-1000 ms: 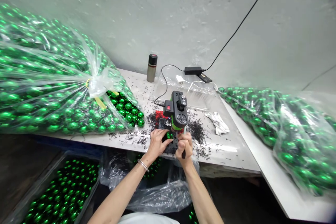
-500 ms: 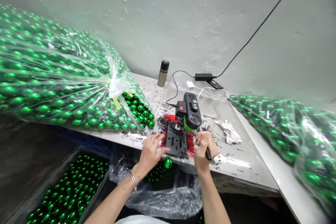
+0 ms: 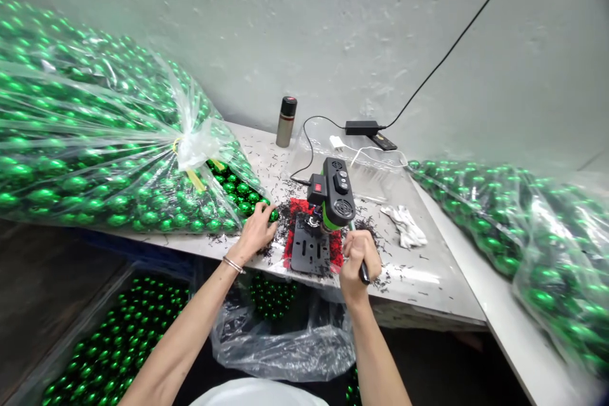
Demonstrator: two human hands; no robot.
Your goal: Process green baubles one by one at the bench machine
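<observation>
My left hand (image 3: pixel 257 229) is at the mouth of the big clear bag (image 3: pixel 118 158), its fingers closed on a shiny green ball (image 3: pixel 273 216) at the edge of the loose green balls (image 3: pixel 242 192). To the right, my right hand (image 3: pixel 359 260) makes a fist round a lever with a black grip (image 3: pixel 364 273). The lever's rod runs up beside the black and green motor head (image 3: pixel 339 193) of a small drill-press-like machine. Its slotted black base plate (image 3: pixel 310 250) lies on a red mat (image 3: pixel 288 247), with dark bits scattered about.
A spray can (image 3: pixel 286 124), a power adapter (image 3: pixel 361 127) with cable and white gloves (image 3: pixel 404 226) are on the white table (image 3: pixel 442 282). More green balls fill a bag (image 3: pixel 480 222) at right, a crate (image 3: pixel 118 336) at lower left and a plastic-lined bin (image 3: pixel 285 349) below the table edge.
My left hand has moved from beside the base plate leftward to the loose balls and closed on one. A ball seen below the table edge has dropped out of sight. My right hand keeps the lever.
</observation>
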